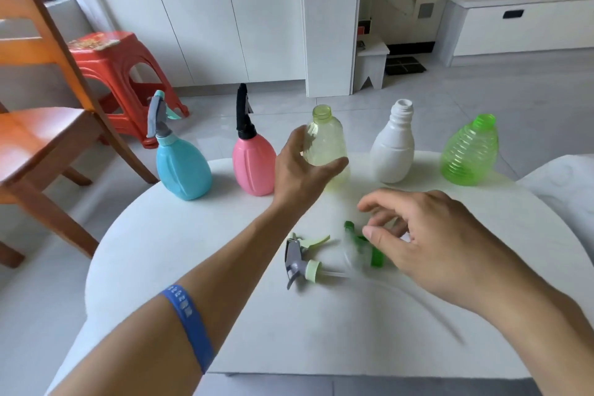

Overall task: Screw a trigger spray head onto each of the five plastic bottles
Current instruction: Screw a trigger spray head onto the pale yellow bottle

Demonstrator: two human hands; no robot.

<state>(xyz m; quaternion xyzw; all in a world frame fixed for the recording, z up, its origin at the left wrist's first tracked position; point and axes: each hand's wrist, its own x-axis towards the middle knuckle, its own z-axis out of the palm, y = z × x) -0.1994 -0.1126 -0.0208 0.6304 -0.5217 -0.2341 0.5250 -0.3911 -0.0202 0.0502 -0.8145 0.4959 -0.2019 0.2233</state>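
Five bottles stand in a row at the far edge of the white table (180,267). The blue bottle (183,167) carries a grey trigger head and the pink bottle (254,167) a black one. My left hand (299,170) grips the open-necked pale yellow bottle (324,135), thumb across its front. The white bottle (392,151) and the ribbed green bottle (469,154) have bare necks. My right hand (427,244) hovers, fingers loosely spread, over a green trigger head (374,254) lying on the table. A grey and pale green trigger head (302,262) lies just left of it.
A wooden chair (41,138) stands at the left and a red plastic stool (119,74) behind it. White cupboards line the back wall. A white cushion or seat (559,183) sits beyond the table's right edge.
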